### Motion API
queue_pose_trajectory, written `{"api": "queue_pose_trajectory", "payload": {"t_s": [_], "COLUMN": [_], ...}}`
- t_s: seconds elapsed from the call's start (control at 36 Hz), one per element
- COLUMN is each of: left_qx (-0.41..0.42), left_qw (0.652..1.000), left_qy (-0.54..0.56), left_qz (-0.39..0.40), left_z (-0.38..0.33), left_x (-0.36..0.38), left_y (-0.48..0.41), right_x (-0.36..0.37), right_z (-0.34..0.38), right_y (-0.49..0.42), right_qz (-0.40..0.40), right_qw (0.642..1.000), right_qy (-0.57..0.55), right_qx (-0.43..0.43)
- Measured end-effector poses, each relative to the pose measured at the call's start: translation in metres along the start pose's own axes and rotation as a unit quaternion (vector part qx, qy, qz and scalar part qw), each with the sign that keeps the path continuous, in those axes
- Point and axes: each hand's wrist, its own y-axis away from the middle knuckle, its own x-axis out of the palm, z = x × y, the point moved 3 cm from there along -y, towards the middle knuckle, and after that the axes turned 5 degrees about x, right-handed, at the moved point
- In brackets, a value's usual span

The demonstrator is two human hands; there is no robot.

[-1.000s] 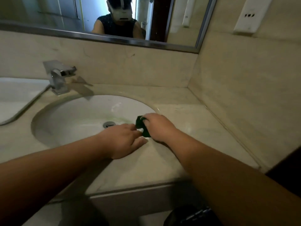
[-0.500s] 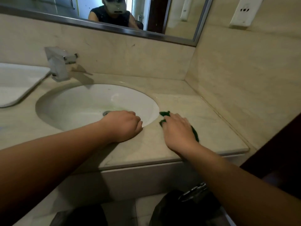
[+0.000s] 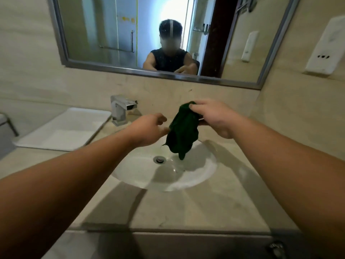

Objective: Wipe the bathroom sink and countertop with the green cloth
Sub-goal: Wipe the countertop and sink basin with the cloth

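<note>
Over the sink is where both your hands are right now, raised up off the stone. Your right hand has the green cloth pinched by its top corner, fingers closed on the fabric, so the whole thing dangles in a crumpled bunch with its bottom tip hanging above the white bowl, just right of the drain. It's not touching the basin or the countertop as far as you can see from this angle. Your left hand is right beside the cloth on its left edge, fingers loosely curled, and the fingertips look like they're at or just brushing the fabric, but honestly you can't tell if they've actually got hold of it, so call that one unclear.

Behind your left hand sits the square chrome faucet at the back of the counter, spout pointing right. Left of that there's a white tray lying flat on the counter. The bowl shows some wet sheen and your arms throw dark shadows across it and the front of the counter. Up top, the mirror with its metal frame shows you in a dark sleeveless top, arms forward. On the right wall there's a white wall fixture, a bit blurry.
</note>
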Motion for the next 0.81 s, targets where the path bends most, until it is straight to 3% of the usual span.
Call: {"api": "queue_pose_trajectory", "payload": {"t_s": [0.14, 0.31, 0.42, 0.5, 0.64, 0.81], "left_qx": [-0.014, -0.012, -0.009, -0.006, -0.003, -0.012], "left_qw": [0.983, 0.975, 0.97, 0.968, 0.968, 0.979], "left_qy": [0.182, 0.222, 0.24, 0.245, 0.248, 0.192], "left_qz": [0.009, -0.005, -0.043, -0.051, -0.036, -0.073], "left_z": [-0.001, 0.007, 0.004, 0.003, -0.002, 0.002], "left_x": [-0.012, -0.022, -0.033, -0.042, -0.053, -0.074], "left_y": [-0.006, -0.011, -0.008, -0.005, -0.004, 0.002], "right_x": [-0.007, -0.009, -0.017, -0.004, 0.033, 0.047], "right_z": [0.022, 0.024, 0.014, 0.015, 0.03, 0.032], "right_y": [0.0, -0.004, -0.007, -0.005, 0.001, -0.006], "right_qz": [0.006, -0.017, -0.03, 0.028, 0.142, 0.086], "right_qw": [0.995, 0.99, 0.997, 0.997, 0.988, 0.978], "right_qy": [-0.1, -0.14, -0.049, -0.004, 0.06, 0.185], "right_qx": [-0.015, 0.013, 0.047, 0.066, 0.023, -0.042]}}
